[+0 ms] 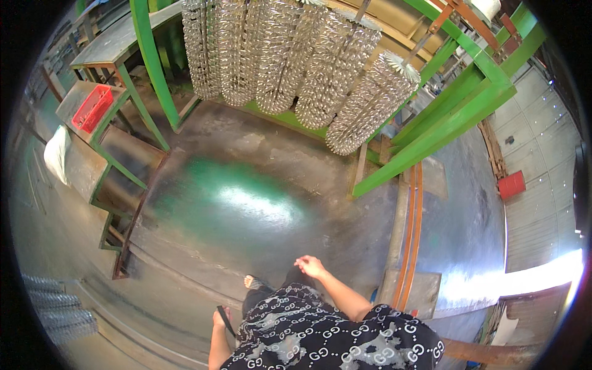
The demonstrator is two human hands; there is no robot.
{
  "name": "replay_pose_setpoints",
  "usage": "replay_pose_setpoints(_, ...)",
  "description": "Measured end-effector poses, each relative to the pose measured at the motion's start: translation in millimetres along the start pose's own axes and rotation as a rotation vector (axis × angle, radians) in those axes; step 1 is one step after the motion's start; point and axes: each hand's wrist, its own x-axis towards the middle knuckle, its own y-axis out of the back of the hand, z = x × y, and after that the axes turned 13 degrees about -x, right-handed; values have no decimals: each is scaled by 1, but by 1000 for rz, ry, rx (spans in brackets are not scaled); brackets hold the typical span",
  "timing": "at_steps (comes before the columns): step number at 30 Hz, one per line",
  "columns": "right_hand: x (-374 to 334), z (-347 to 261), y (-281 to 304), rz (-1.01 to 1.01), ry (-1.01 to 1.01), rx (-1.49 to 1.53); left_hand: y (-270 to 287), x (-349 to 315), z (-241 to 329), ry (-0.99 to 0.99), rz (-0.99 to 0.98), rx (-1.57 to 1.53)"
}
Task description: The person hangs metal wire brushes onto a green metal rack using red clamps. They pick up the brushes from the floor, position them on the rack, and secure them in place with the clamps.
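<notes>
My left hand (221, 316) hangs low beside my body, its fingers wrapped round a dark, flat strip (227, 322); the kind of thing is not clear. In front of my body is my right hand (310, 266), fingers loosely bent and partly apart, with nothing visible in them. Neither hand touches the hanging columns of shiny metal pieces (280, 58) ahead. Those columns hang side by side within a green metal frame (425, 139), well beyond my reach in this view. The single pieces are too small to name.
At the left stands a stepped green metal bench (132, 102) with a red plastic crate (92, 108) and a white bag (57, 154). Orange-brown rails (412, 237) run along the floor at right. A red container (511, 185) stands by the wall. More metal pieces (58, 311) hang lower left.
</notes>
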Motion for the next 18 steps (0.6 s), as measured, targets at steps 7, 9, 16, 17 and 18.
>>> replay_pose_setpoints(7, 33, -144, -16, -68, 40, -143, 11, 55, 161, -14, -44, -207)
replay_pose_setpoints(9, 64, -132, -29, -28, 69, -300, 16, 71, 177, -4, -16, -280)
replay_pose_setpoints(16, 174, -133, -40, -233, -275, -595, 78, 143, 157, 144, 123, -194)
replay_pose_setpoints(17, 193, -160, -44, -270, -272, -638, 102, 142, 172, 174, 163, -111)
replay_pose_setpoints(18, 208, -186, -40, -231, -176, -615, 112, 145, 177, 183, 229, -94)
